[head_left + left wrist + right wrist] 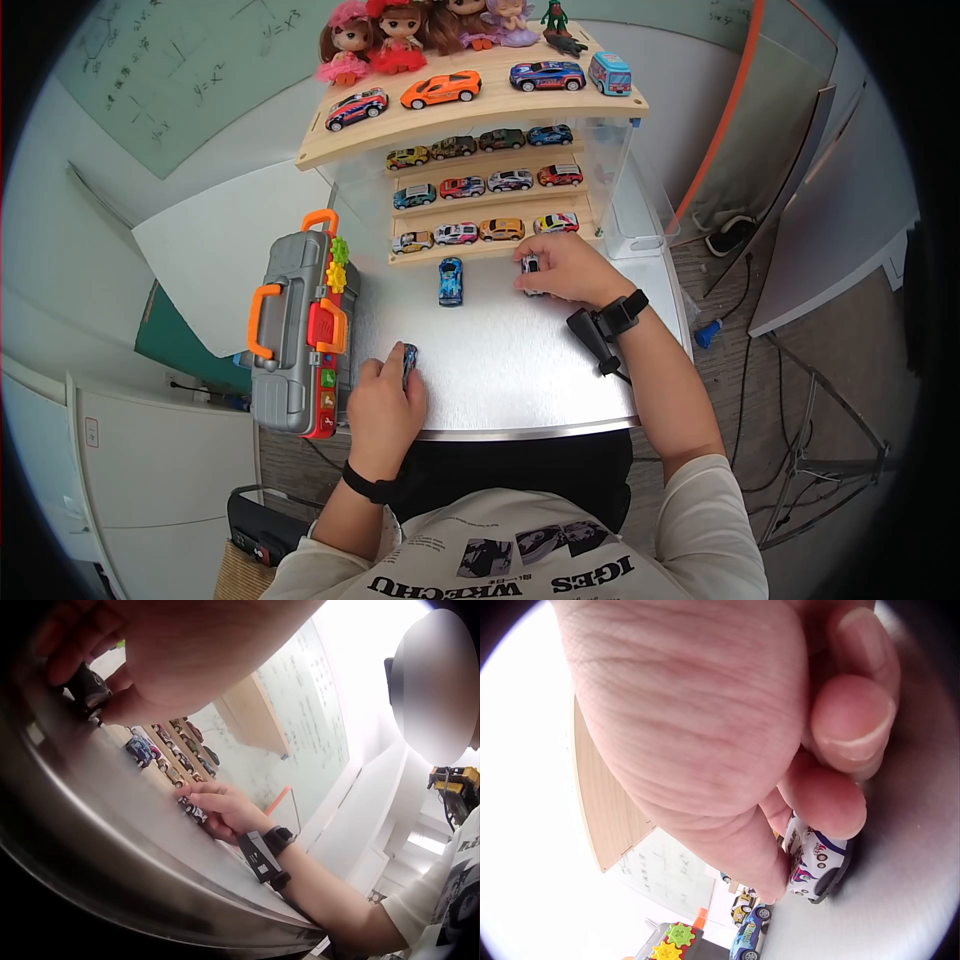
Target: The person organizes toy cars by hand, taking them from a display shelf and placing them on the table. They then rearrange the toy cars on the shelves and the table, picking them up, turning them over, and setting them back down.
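Note:
My left hand (385, 408) grips a small dark toy car (410, 358) near the table's front left; the fingers cover much of it. In the left wrist view this dark car (88, 690) shows blurred between fingers and thumb. Close to the front of the display shelf, my right hand (568, 268) pinches a white toy car (819, 862) with purple markings, low over the tabletop. Between the two hands, nearer the shelf, a blue patterned toy car (451, 282) stands alone on the table.
A tiered wooden shelf (490, 262) at the back holds rows of toy cars. Larger cars, a toy bus (610, 74) and dolls (400, 40) stand on its top board. At left is a grey toy toolbox (290, 350) with orange handles. The metal tabletop (490, 390) ends at a front edge.

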Available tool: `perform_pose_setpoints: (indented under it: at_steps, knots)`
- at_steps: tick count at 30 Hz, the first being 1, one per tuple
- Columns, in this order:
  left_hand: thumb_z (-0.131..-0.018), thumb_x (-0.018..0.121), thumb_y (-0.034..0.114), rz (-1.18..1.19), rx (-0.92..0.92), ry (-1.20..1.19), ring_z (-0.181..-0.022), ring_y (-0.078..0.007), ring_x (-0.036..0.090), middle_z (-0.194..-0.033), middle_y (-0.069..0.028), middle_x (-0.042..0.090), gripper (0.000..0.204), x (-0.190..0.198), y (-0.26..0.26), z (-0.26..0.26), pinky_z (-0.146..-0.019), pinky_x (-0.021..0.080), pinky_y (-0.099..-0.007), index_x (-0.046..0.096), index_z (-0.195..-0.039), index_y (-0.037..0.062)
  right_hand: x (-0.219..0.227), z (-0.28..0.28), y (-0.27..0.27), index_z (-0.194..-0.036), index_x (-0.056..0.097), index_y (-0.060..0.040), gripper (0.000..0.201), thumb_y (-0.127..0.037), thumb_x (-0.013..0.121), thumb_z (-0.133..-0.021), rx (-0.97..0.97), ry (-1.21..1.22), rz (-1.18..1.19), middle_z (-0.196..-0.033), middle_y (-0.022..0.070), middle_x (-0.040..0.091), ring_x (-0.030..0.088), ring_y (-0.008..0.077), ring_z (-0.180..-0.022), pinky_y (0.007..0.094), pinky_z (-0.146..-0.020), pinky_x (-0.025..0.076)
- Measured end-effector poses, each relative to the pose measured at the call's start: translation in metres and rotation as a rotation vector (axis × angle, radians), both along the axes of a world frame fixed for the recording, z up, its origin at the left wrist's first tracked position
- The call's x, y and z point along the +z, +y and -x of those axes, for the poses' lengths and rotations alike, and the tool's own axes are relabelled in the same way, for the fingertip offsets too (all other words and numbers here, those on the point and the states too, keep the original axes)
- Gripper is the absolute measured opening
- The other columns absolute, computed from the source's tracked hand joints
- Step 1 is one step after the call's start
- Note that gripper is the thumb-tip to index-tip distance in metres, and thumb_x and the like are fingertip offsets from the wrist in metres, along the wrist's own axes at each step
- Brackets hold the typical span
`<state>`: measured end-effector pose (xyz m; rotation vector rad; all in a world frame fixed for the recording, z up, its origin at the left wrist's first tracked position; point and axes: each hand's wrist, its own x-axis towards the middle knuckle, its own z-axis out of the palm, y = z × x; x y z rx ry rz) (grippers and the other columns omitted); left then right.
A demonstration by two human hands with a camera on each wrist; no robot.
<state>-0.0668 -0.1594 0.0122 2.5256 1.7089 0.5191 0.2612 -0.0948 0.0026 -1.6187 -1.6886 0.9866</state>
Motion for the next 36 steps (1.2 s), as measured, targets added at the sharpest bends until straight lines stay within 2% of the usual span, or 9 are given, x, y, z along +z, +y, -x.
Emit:
perform_pose_setpoints:
  at_steps: [6, 8, 25, 27, 30, 34, 36]
  knots:
    - [-0.090, 0.068, 0.015, -0.010, -0.006, -0.015, -0.074, -0.0375, 0.069, -0.091, -0.0207, 0.065, 0.040, 0.001, 0.004, -0.002, -0.065, 0.058, -0.0446, 0.068, -0.127, -0.0014, 0.001, 0.001, -0.001, -0.113, 0.073, -0.0016, 0.044, -0.025, 0.086, -0.078, -0.004, 0.048, 0.025, -0.078, 0.0088, 0.068, 0.063, 0.0173, -0.065, 0.0305, -0.062, 0.050]
    - [-0.090, 0.068, 0.016, -0.012, -0.009, -0.021, -0.074, -0.0376, 0.069, -0.091, -0.0206, 0.065, 0.040, 0.001, 0.005, -0.003, -0.065, 0.058, -0.0448, 0.068, -0.127, -0.0014, 0.001, 0.002, 0.000, -0.115, 0.071, -0.0013, 0.037, -0.015, 0.085, -0.084, 0.009, 0.065, -0.006, -0.065, -0.0015, 0.058, 0.055, 0.0073, -0.054, 0.0257, -0.050, 0.043]
    - [-0.087, 0.073, 0.013, -0.020, 0.010, -0.110, -0.077, -0.0394, 0.068, -0.090, -0.0222, 0.067, 0.036, -0.005, 0.010, -0.004, -0.069, 0.055, -0.0451, 0.072, -0.120, -0.0010, -0.004, 0.002, 0.001, -0.115, 0.071, -0.0023, 0.037, -0.018, 0.084, -0.084, -0.006, 0.043, -0.025, -0.066, -0.0002, 0.060, 0.057, 0.0080, -0.054, 0.0263, -0.050, 0.044]
    - [-0.090, 0.071, 0.016, -0.100, -0.042, -0.075, -0.073, -0.0354, 0.068, -0.090, -0.0188, 0.064, 0.038, -0.012, 0.011, -0.001, -0.063, 0.057, -0.0427, 0.070, -0.124, -0.0015, -0.005, 0.002, 0.000, -0.114, 0.071, -0.0025, 0.036, -0.018, 0.084, -0.084, -0.006, 0.047, -0.026, -0.066, -0.0001, 0.060, 0.057, 0.0079, -0.054, 0.0265, -0.050, 0.044]
    - [-0.090, 0.071, 0.016, -0.087, -0.028, -0.073, -0.073, -0.0343, 0.067, -0.091, -0.0176, 0.062, 0.039, -0.016, 0.009, -0.003, -0.063, 0.057, -0.0417, 0.069, -0.125, -0.0020, -0.005, 0.003, 0.000, -0.114, 0.072, -0.0028, 0.034, -0.018, 0.082, -0.086, -0.002, 0.024, -0.013, -0.065, -0.0008, 0.059, 0.056, 0.0074, -0.054, 0.0265, -0.050, 0.043]
    - [-0.090, 0.071, 0.016, -0.129, -0.023, -0.098, -0.073, -0.0340, 0.067, -0.091, -0.0168, 0.061, 0.039, -0.022, 0.007, -0.005, -0.063, 0.057, -0.0415, 0.068, -0.125, -0.0024, -0.004, 0.005, 0.001, -0.114, 0.072, -0.0038, 0.032, -0.017, 0.081, -0.087, -0.036, 0.004, 0.005, -0.065, -0.0022, 0.058, 0.054, 0.0062, -0.053, 0.0254, -0.050, 0.042]
    - [-0.089, 0.073, 0.012, -0.090, -0.002, -0.190, -0.075, -0.0345, 0.066, -0.091, -0.0186, 0.063, 0.037, -0.020, 0.007, -0.006, -0.067, 0.055, -0.0415, 0.069, -0.122, -0.0039, -0.005, 0.004, 0.001, -0.114, 0.072, -0.0045, 0.031, -0.017, 0.081, -0.087, -0.036, 0.037, 0.002, -0.065, -0.0027, 0.058, 0.054, 0.0059, -0.053, 0.0253, -0.050, 0.042]
